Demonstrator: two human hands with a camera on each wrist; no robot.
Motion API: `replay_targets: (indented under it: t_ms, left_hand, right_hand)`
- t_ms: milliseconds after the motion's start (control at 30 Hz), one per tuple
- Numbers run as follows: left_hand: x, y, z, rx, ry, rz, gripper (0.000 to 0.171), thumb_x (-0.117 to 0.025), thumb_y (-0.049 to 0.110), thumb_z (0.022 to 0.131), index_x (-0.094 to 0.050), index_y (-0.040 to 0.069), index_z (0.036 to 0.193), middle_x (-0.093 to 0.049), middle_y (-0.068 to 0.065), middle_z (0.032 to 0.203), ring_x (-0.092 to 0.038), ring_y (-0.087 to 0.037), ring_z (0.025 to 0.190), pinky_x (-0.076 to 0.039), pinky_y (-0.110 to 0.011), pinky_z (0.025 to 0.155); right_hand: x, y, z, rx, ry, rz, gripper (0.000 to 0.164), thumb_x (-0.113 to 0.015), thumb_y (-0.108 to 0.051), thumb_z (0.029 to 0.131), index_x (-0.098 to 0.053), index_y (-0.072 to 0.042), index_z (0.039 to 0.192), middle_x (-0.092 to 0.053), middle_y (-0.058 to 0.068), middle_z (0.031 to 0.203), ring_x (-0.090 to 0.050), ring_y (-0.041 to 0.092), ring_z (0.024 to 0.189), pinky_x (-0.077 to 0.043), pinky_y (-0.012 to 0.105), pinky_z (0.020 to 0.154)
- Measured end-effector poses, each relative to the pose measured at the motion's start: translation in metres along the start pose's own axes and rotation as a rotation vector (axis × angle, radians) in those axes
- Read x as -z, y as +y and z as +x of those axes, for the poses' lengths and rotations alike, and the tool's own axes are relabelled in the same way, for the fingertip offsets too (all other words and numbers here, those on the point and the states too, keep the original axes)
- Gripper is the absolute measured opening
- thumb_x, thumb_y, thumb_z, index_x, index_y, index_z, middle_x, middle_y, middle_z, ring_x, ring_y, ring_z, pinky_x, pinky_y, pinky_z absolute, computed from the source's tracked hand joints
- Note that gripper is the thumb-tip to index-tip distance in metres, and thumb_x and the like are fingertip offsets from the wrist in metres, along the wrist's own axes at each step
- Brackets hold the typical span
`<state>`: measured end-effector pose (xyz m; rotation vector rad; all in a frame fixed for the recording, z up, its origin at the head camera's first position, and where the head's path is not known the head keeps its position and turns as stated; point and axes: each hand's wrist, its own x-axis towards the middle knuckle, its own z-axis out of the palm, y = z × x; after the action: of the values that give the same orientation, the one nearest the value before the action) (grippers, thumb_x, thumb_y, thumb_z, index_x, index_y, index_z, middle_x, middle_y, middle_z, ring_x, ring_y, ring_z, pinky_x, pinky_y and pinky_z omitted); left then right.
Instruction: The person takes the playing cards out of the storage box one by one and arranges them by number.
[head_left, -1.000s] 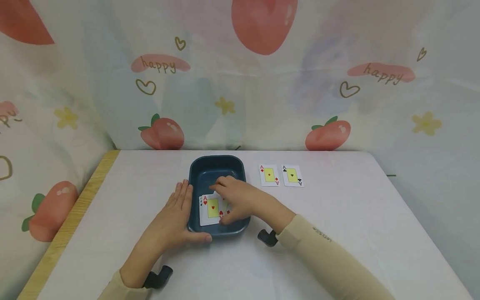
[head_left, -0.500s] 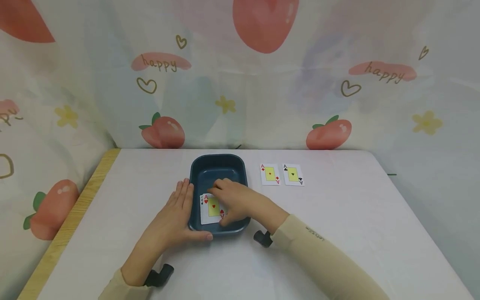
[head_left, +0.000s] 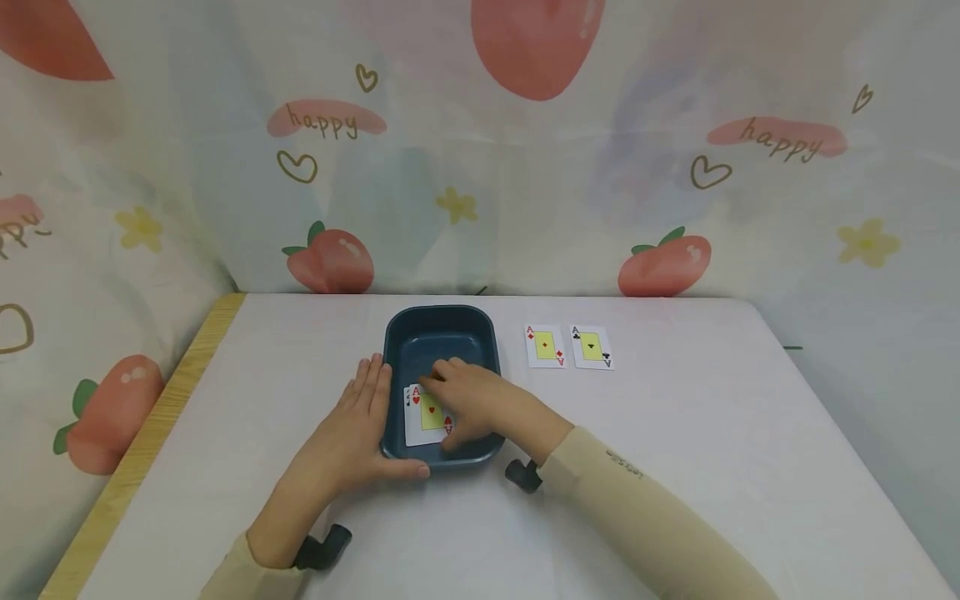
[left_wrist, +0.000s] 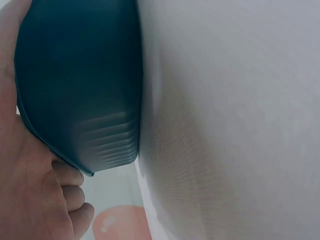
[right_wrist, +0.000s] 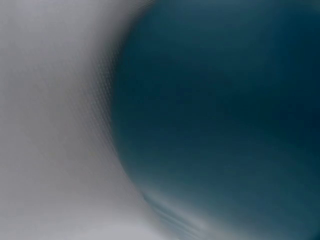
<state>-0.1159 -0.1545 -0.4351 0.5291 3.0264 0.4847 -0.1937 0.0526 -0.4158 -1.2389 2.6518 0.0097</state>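
Observation:
A dark blue tray [head_left: 442, 321] stands on the white tabletop in the head view. My left hand [head_left: 341, 433] lies along its left side, fingers straight, with the thumb by the front edge. In the left wrist view, the left hand [left_wrist: 30, 185] is against the rim of the tray [left_wrist: 85, 75]. Inside the tray's near half lies an ace of hearts [head_left: 429, 414] over another card with a black mark at its corner. My right hand [head_left: 476, 406] reaches in from the right and grips the playing cards with bent fingers and thumb, covering their right part.
An ace of diamonds [head_left: 545, 346] and an ace of clubs [head_left: 592, 347] lie face up, side by side, right of the tray. A patterned cloth [head_left: 525, 183] hangs behind the table. The wooden edge [head_left: 142, 446] shows at left.
Under my right hand, the cards have come closer together; the piece showing at the right is now covered. My right forearm has shifted slightly left. The left hand keeps its place against the tray.

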Motion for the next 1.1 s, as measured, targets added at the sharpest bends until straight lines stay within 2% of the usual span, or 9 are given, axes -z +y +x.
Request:
replay_targets:
  t_ms: [133,333,633,1100]
  left_hand:
    - [0.001,0.001,0.000,0.005,-0.007,-0.004,0.145,-0.068,0.088,0.060,-0.009,-0.002,0.158,-0.001,-0.018,0.167,0.000,-0.036,0.154,-0.019,-0.053,0.121]
    - [0.000,0.001,0.001,0.005,-0.011,-0.009,0.144,-0.068,0.087,0.061,-0.010,-0.002,0.158,-0.001,-0.018,0.167,0.000,-0.036,0.154,-0.019,-0.053,0.121]
    - [0.000,0.001,0.001,0.012,-0.014,-0.004,0.144,-0.067,0.088,0.061,-0.009,-0.001,0.159,-0.001,-0.018,0.167,0.000,-0.035,0.154,-0.018,-0.053,0.121]
    - [0.003,0.002,0.001,0.017,-0.022,-0.009,0.145,-0.068,0.088,0.060,-0.009,-0.001,0.159,0.000,-0.018,0.167,0.000,-0.036,0.154,-0.019,-0.053,0.121]
  right_hand:
    - [-0.002,0.000,0.001,-0.002,0.011,-0.019,0.092,-0.084,-0.056,0.071,-0.052,-0.014,0.146,-0.053,0.003,0.130,-0.047,0.015,0.107,-0.050,0.028,0.095]
    - [-0.003,-0.001,0.006,-0.006,0.004,-0.014,0.093,-0.084,-0.055,0.070,-0.051,-0.014,0.146,-0.050,0.005,0.137,-0.047,0.016,0.113,-0.048,0.031,0.101]
    - [-0.005,-0.002,0.008,-0.015,-0.020,0.025,0.089,-0.085,-0.052,0.071,-0.052,-0.016,0.145,-0.052,0.003,0.134,-0.046,0.015,0.110,-0.049,0.029,0.097]
    - [0.008,0.006,0.001,-0.049,0.041,0.050,0.096,-0.089,-0.050,0.066,-0.048,-0.019,0.147,-0.049,0.002,0.127,-0.043,0.016,0.109,-0.049,0.029,0.098]
